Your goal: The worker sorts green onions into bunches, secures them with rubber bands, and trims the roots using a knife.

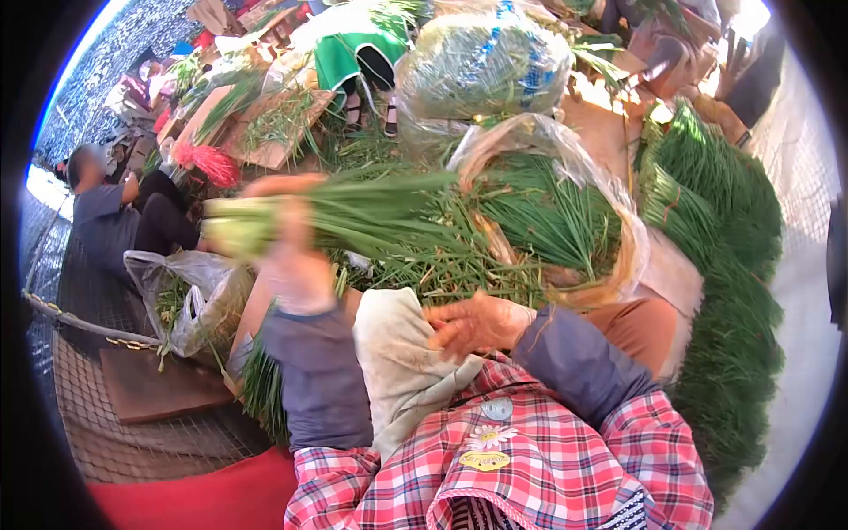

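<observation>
My left hand [296,243] is raised, blurred by motion, its fingers wrapped round a bunch of chives [380,208]. The pale stem ends point left and the green leaves trail to the right. Over my lap, beside the pale cloth on my knee [393,340], is my right hand [484,322]. Its fingers stretch to the left, slightly apart, with nothing visible in them. Just beyond it, loose green stalks [442,265] cover the ground. An opened clear plastic bag [632,230] holds more long chives [552,212].
Tied chive bunches [724,291] are piled along the right. A plastic bag [212,291] of greens stands at left near a brown board [159,384]. A seated person [110,221] is at far left. Behind lie a large wrapped bale [486,66] and pink-red ties [210,163].
</observation>
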Available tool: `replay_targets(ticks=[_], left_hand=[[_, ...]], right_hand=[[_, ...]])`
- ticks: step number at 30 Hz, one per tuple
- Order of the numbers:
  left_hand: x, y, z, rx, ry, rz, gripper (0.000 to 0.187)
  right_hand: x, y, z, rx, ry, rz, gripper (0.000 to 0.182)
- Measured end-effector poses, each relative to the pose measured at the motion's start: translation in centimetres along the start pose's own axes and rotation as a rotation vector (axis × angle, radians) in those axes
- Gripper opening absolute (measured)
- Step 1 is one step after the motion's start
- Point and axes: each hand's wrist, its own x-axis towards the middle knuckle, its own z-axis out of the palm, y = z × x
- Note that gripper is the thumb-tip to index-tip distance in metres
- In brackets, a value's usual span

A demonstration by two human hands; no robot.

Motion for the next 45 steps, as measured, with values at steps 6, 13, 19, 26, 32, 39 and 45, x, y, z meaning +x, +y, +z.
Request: replay_targets(ticks=[6,13,19,26,32,39,45], left_hand=[[-11.7,-3.5,5.3,0.344,-1.079,0.504,0.044],[-15.7,-3.7,5.2,0.437,-1.242,0.525,0.046],[-17.3,-1.5,3.3,0.391,-1.046,0.021,0.038],[-20.0,-8.3,-0.6,-0.161,-0.503,-1.539,0.070],[-13.0,-9.3,3.3,-0.287,-1.154,-1.317,0.087],[-12.1,-13.1,7.3,-1.128,-0.914,-1.125,0.087],[-13.7,-12.1,7.8,-1.186,-0.489,-1.003,0.081]], right_hand=[[-0.6,0.5,-0.8,0.744,-0.175,-0.436,0.062],[-2.2,-1.4,-2.5,0.394,0.140,-0.330,0.077],[-4.9,-3.5,-7.6,0.330,0.516,-0.554,0.042],[-13.5,-8.2,-9.2,0.170,0.780,-0.718,0.049],[-15.9,-7.4,-6.5,0.183,0.381,-0.725,0.063],[-11.2,-2.4,-3.4,0.392,-0.029,-0.496,0.069],[-5.8,2.6,-0.8,0.704,-0.090,-0.027,0.064]])
